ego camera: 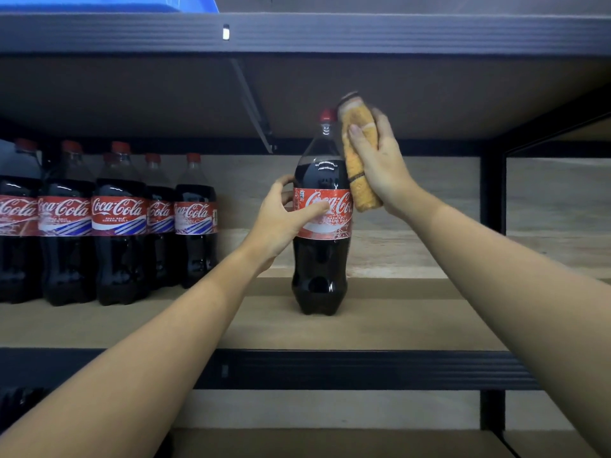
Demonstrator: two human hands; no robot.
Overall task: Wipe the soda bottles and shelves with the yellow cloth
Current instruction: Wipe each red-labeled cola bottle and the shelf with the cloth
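**Wiping the lone soda bottle – steady it, then work the cloth down**

Centre of frame: one soda bottle (320, 226) stands upright on the wooden shelf (380, 328), well apart from the row of soda bottles (109, 223) at the left edge. The left hand (284, 219) wraps the label band, thumb across the front, fingers curled round the far side – gripping it. The right hand (380, 163) holds the folded yellow cloth (360, 157) pinched between thumb and fingers, pressed against the bottle's right shoulder, just beside the red cap (327, 115). The top of the cloth is blurred, so its exact contact at the neck is hard to tell.

Step in hand, as I judge it: wiping the upper right side of this bottle.

How to do it well:
- Keep the left-hand grip firm at the label – the bottle is tall, full and narrow at the base, so a sideways push from the cloth could tip it.
- Run the cloth from neck downward in long strokes, keeping it flat on the curve, not bunched.
- Turn the bottle with the left hand to bring the back face round rather than reaching behind.
- Go light over the label so its edge is not lifted.
- Shelf board under and around the bottle looks not yet wiped; the same likely goes for the row at left.

Upper left of frame: a blue bin (109, 3) sits on the shelf above, not involved.
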